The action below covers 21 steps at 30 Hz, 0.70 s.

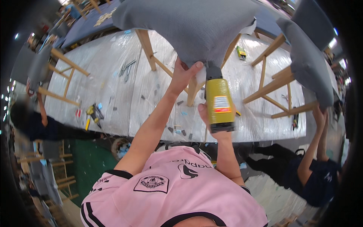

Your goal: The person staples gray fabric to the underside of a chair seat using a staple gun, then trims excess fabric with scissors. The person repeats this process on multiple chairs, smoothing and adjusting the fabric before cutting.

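A chair with a grey fabric cover (pixel 185 22) stands in front of me on pale wooden legs (pixel 146 49). My left hand (pixel 182 75) pinches the cover's lower edge at the near corner, thumb and fingers closed on the cloth. In my right hand (pixel 204 112) is a yellow-green staple gun (pixel 219 87), gripped from below; its body hides most of the fingers. The gun's black nose meets the fabric corner, just right of my left thumb. Below that corner, the near wooden leg (pixel 192 91) shows between my hands. A bit of white material peeks out beside the nose.
The plastic-wrapped table (pixel 109 56) bears metal tools (pixel 128 68), a second yellow tool (pixel 92 113), a small green-yellow box (pixel 241 53) and dark scraps. Co-workers handle a grey chair (pixel 308 56) on the right, their hands (pixel 320 116) low on it, and another chair (pixel 39 66) at left.
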Available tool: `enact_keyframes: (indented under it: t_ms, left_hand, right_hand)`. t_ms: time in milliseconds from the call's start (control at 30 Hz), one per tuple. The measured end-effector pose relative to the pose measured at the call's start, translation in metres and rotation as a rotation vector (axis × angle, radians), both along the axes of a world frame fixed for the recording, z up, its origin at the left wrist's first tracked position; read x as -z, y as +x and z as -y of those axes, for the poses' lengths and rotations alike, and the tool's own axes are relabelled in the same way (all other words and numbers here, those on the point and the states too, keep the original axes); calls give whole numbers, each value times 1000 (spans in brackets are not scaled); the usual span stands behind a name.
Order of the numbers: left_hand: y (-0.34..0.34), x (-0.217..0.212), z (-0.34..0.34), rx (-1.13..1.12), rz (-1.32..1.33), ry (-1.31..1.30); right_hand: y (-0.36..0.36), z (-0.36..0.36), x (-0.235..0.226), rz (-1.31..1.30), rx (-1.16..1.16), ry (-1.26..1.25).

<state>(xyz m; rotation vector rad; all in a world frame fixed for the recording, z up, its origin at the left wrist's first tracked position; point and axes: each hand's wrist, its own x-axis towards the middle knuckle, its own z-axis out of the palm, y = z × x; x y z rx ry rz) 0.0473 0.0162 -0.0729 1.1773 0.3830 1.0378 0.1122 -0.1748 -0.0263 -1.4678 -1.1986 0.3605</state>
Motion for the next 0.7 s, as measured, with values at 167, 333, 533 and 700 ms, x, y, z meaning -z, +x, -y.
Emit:
enact_keyframes:
  t_ms: [167,333,533,700]
  left_hand:
    - [-9,7,-30,205,-2,52]
    - [-15,0,-41,329,-88,36]
    - [-17,-8,-51,450,-28,61]
    - [-44,9,-60,343,-143,270]
  right_hand:
    - [-52,-41,-18,-35,163,171]
    - [-76,-62,-19,90,356,185]
    - [-84,-77,-12,115,457,133]
    - [-84,-39,-7,-20,447,98]
